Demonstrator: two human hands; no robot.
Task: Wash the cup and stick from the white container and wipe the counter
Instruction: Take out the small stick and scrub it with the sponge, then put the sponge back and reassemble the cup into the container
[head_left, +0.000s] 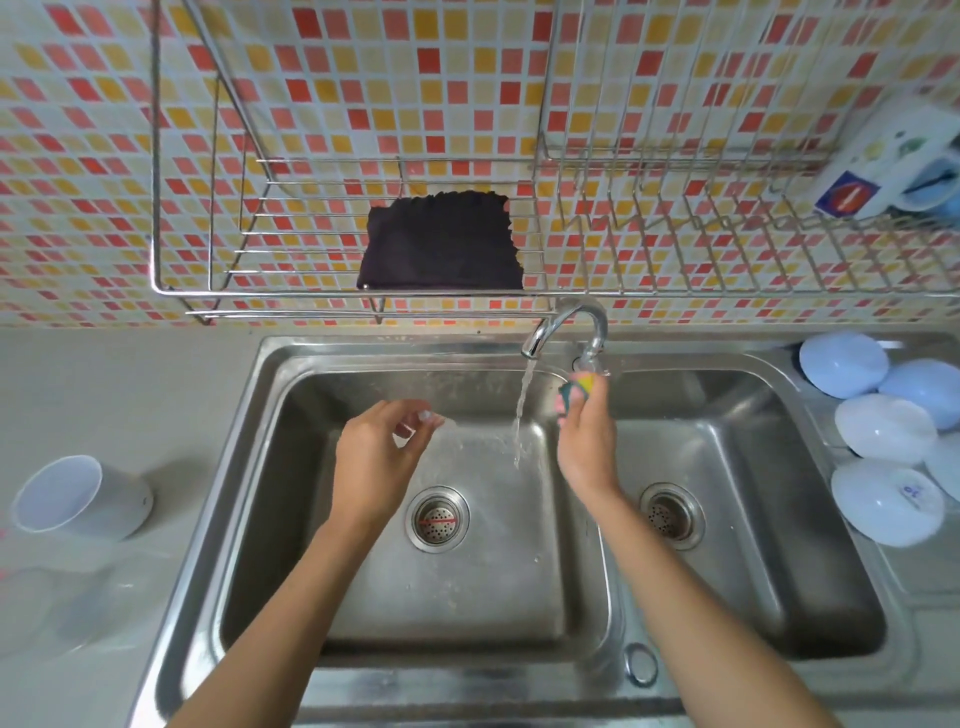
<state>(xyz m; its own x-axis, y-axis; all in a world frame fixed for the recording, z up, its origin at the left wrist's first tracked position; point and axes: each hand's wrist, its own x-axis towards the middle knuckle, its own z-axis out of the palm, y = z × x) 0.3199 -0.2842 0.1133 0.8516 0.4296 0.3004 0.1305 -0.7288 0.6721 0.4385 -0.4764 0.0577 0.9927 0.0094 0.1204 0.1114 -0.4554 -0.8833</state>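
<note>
Both bare forearms came up from the bottom edge and angled inward toward each other, no sleeves on either. The left hand (382, 449) hung with the wrist bent a bit, fingers loosely curled and thumb and forefinger pinched close together near the tips; whether anything sat between them was too blurry to tell. The right hand (584, 434) was raised higher, back of the hand toward the camera, fingers wrapped tight around a small squashed sponge, yellow and green with a bit of pink (575, 391), which poked out above the fingertips. The two hands were apart, not touching.
</note>
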